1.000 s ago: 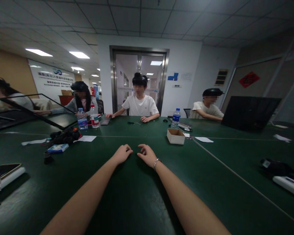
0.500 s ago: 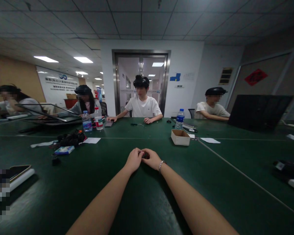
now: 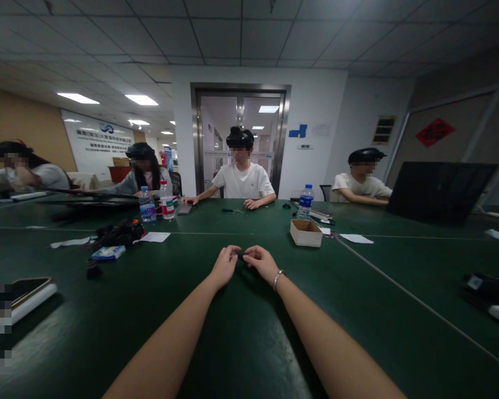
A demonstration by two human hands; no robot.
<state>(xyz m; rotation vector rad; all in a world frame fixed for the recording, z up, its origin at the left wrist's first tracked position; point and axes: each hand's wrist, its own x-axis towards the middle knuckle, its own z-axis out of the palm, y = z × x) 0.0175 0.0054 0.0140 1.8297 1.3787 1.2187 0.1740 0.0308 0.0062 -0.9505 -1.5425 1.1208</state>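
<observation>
My left hand and my right hand meet just above the dark green table, both arms stretched forward. The fingers of both are curled in a pinch on a small dark object held between them; it is too small and dim to name. A thin bracelet circles my right wrist. The nearest other thing is a small open cardboard box, further back and to the right of my hands.
Several people sit round the table's far and left sides. Water bottles, a black bundle, papers, a blue packet, a laptop at right, devices at both near edges.
My hands came together from a small gap and closed on the small dark object, then lifted slightly away from me. The camera view shifted a little.
</observation>
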